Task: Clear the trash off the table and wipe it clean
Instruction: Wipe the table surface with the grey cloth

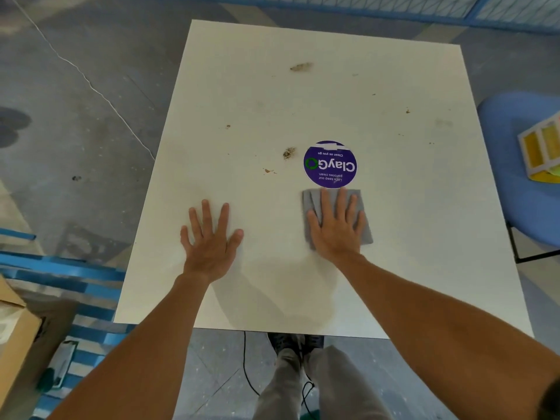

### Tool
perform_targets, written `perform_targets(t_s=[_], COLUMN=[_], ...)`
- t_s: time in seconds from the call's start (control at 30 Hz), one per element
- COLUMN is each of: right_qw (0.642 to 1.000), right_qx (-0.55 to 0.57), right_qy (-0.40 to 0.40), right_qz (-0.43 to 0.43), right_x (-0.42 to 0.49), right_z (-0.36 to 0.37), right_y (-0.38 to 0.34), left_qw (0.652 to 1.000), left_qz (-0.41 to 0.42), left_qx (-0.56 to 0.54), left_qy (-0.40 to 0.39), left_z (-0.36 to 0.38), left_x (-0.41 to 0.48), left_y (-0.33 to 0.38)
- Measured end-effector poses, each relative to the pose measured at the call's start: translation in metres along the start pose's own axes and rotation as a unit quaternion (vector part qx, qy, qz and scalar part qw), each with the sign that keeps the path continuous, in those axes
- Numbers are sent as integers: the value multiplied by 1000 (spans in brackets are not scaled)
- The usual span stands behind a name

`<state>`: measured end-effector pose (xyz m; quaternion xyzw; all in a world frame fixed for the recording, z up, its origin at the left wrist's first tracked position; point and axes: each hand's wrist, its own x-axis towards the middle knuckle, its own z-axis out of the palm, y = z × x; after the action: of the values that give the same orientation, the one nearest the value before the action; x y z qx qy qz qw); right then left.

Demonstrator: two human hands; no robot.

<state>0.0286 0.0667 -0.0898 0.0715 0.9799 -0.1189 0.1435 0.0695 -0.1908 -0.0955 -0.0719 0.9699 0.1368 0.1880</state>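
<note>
White table: purple "ClayGo" sticker; right hand flat on grey cloth.

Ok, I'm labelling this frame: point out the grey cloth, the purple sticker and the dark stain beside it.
grey cloth (310,200): head view, bare far-left corner.
purple sticker (330,165): head view, its middle.
dark stain (288,153): head view, its centre.

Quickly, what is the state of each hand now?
Left hand: open, flat on the table, holding nothing.
Right hand: open, fingers straight, pressing the grey cloth.
</note>
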Motion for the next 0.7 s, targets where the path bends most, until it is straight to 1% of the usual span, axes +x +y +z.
perform_targets(t_s=[0.07,0.1,0.2,0.27,0.3,0.33,0.4,0.43,0.47,0.53,0.63,0.7], right_qw=[998,996,986,977,973,968,953,949,952,959,973,987], right_qx=[39,61,102,131,160,203,293,307,298,268,222,156], right_qy=[-30,-54,-130,-154,-147,-123,-34,13,49,79,65,34], right_qz=[39,34,-29,-65,-77,-84,-75,-66,-57,-45,-27,-28], right_x=[9,9,-2,-10,-14,-17,-20,-20,-18,-14,-7,-5], right_z=[-2,-3,-5,-9,-12,-14,-20,-23,-25,-29,-29,-24], right_y=[-23,-38,-73,-82,-82,-78,-61,-51,-39,-17,13,31], left_qw=[1000,1000,999,997,994,990,981,977,974,972,973,980], left_qz=[1,1,-1,-14,-15,-6,39,66,92,138,192,187], left_qx=[-4,-5,-35,-80,-98,-109,-113,-113,-111,-100,-62,-11], left_qy=[-13,-18,-13,17,49,87,155,169,172,160,116,63], left_z=[-1,-3,-7,-11,-13,-16,-21,-22,-22,-18,-6,3], left_x=[0,0,0,-3,-5,-7,-9,-9,-8,-4,7,13], left_y=[-1,-1,1,6,11,17,34,43,54,73,99,114])
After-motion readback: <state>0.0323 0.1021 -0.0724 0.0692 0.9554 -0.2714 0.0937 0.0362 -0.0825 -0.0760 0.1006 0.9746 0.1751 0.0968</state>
